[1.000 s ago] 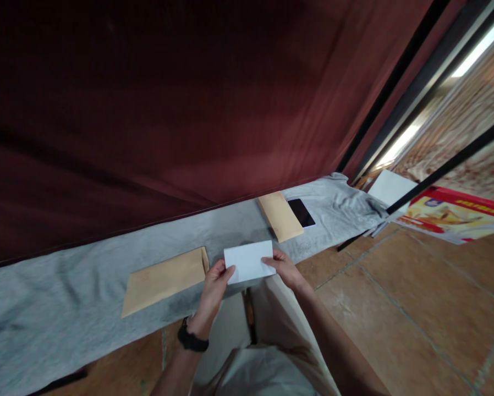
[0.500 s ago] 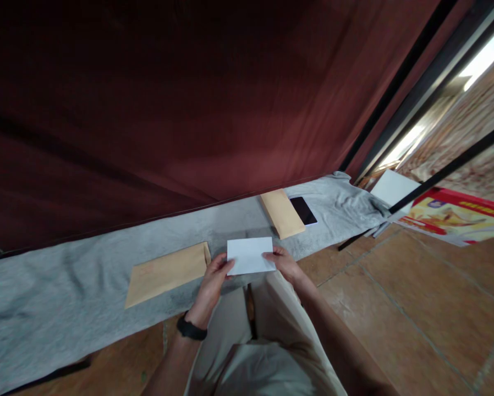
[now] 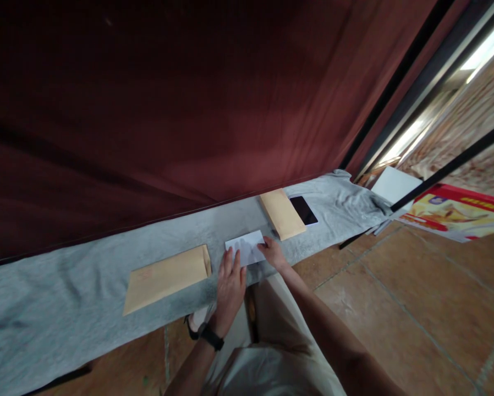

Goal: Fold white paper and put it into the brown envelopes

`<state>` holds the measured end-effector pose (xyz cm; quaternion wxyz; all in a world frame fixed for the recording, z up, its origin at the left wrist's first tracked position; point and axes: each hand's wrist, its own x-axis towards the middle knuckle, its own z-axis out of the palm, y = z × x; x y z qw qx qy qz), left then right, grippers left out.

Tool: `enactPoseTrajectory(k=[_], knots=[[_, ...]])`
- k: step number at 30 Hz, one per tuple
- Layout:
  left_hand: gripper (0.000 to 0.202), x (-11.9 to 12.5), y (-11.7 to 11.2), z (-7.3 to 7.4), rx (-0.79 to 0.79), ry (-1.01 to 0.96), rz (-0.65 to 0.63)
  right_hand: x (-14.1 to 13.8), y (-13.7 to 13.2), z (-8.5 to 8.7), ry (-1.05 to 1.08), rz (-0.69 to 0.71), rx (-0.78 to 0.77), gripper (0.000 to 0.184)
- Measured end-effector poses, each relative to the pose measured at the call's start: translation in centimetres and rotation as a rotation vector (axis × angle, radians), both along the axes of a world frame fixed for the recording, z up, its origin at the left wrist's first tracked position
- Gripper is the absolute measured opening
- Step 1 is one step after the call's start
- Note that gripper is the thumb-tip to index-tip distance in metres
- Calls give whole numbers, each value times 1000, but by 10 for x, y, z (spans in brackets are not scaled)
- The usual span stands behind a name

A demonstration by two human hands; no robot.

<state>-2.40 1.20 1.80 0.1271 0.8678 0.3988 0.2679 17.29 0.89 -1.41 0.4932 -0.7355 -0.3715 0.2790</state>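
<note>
A white folded paper lies flat on the grey cloth in front of me. My left hand rests on the paper's near left part, palm down, fingers stretched out. My right hand touches the paper's right edge with its fingertips; its fingers are bent and partly hidden. A brown envelope lies just left of the paper. A black watch sits on my left wrist.
A second brown envelope and a black phone lie on the cloth farther right. A dark red curtain hangs behind. White sheets and a red-and-yellow poster lie at right on the tiled floor.
The paper, held up between both hands earlier, now lies down on the cloth. My left hand has flattened onto it; my right hand has slid to its right edge.
</note>
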Motion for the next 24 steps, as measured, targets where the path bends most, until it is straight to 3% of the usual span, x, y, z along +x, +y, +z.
enactPoseTrajectory(k=[2, 5, 8, 12, 17, 24], knots=[[55, 10, -7, -7, 42, 124, -75, 0, 2, 2, -71, 3, -38, 12], [58, 18, -14, -19, 70, 264, -110, -3, -2, 5, -175, -3, -78, 37], [60, 17, -17, -27, 100, 328, -106, -9, -11, 9, -430, -4, -123, 52], [62, 15, -16, -27, 123, 376, -115, -28, -21, 13, -750, 80, -68, 50], [61, 12, -16, -27, 131, 412, -195, -51, -36, 7, -801, 331, 32, 46], [59, -14, -14, -33, 42, 275, -66, -37, -56, -8, -858, 213, -74, 55]])
